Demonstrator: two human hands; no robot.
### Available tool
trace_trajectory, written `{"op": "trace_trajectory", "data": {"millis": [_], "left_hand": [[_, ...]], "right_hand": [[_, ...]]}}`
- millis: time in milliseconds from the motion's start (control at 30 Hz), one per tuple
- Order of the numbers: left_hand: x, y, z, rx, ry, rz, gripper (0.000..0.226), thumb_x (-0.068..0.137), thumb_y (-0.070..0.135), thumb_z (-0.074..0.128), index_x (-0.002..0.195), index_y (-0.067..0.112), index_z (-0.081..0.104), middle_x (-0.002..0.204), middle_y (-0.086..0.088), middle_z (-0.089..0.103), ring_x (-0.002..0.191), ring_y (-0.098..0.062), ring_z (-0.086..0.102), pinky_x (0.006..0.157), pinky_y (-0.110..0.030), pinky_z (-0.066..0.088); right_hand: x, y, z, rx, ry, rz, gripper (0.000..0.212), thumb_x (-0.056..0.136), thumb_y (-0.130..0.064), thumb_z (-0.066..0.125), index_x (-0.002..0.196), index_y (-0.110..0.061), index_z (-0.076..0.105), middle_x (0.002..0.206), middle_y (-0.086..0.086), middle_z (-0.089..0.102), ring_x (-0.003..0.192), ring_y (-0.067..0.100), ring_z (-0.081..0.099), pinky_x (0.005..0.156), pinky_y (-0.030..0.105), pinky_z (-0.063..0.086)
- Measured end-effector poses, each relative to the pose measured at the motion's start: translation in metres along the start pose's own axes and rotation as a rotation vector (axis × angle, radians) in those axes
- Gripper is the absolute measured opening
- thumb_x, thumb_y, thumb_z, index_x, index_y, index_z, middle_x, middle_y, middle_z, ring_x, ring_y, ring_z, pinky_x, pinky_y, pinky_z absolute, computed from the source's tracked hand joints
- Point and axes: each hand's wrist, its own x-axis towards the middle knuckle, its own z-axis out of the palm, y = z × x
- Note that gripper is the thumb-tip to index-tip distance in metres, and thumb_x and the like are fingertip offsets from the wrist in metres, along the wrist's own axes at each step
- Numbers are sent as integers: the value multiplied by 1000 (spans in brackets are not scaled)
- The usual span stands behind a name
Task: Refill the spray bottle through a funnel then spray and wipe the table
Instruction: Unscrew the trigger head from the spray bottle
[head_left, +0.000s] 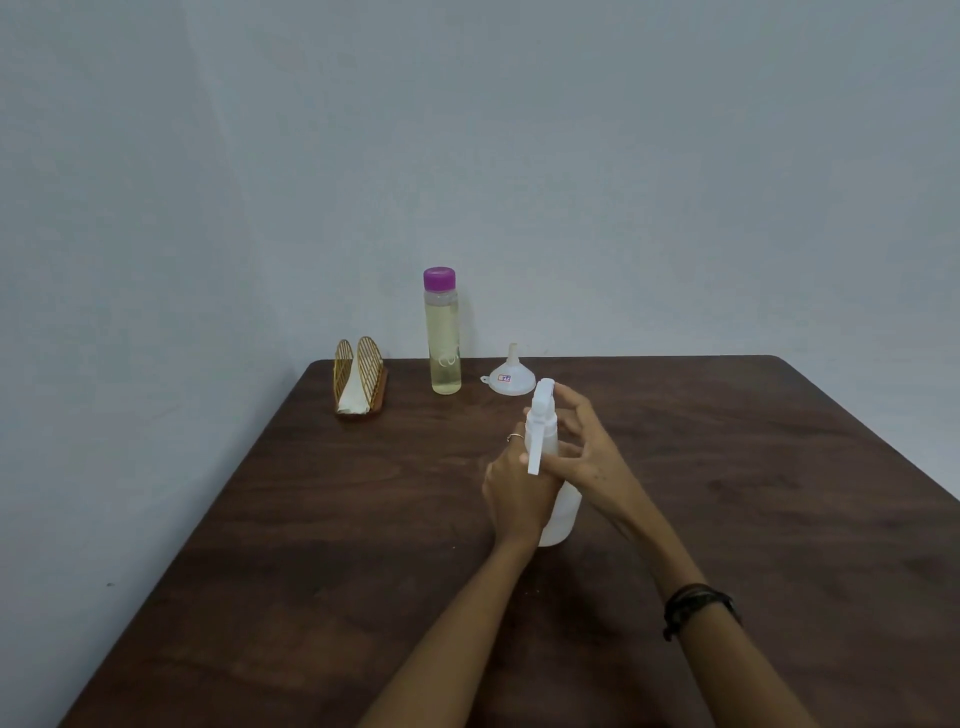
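A white spray bottle (553, 499) stands upright mid-table (311, 545), between both hands. The left hand (514, 493) wraps its body; the right hand (582, 447) grips its neck below the trigger head. The funnel (508, 379) lies mouth-down just behind.

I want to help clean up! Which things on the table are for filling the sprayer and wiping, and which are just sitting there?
For the job:
- spray bottle, held by the left hand and right hand
- funnel
- bottle of yellowish liquid
- napkins, probably for wiping

Just sitting there:
- gold wire holder around the napkins
- wristband
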Motion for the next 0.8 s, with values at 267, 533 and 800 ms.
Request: {"op": "trace_trajectory", "data": {"millis": [267, 533, 800], "left_hand": [[-1, -1, 0, -87, 12, 20, 41, 76, 43, 65, 94, 6, 59, 83, -9, 68, 79, -23, 64, 72, -34, 49], [1, -7, 4, -104, 33, -10, 31, 83, 33, 55, 90, 3, 61, 81, -13, 68, 78, -26, 66, 68, -29, 45], [-1, -5, 1, -118, 11, 41, 58, 73, 57, 58, 99, 5, 62, 83, -9, 69, 78, -21, 65, 69, -28, 47]], "right_hand": [[9, 9, -4, 131, 241, 33, 45, 73, -6, 77, 99, -26, 46, 112, 0, 64, 109, 13, 59, 98, 34, 44], [7, 0, 7, 80, 100, 1, 29, 80, -11, 71, 107, -17, 63, 101, -4, 69, 98, 12, 64, 92, 29, 50], [10, 6, -5, 27, 196, 60, 49, 74, -23, 78, 117, -22, 55, 119, -5, 62, 113, 10, 57, 92, 27, 45]]}}
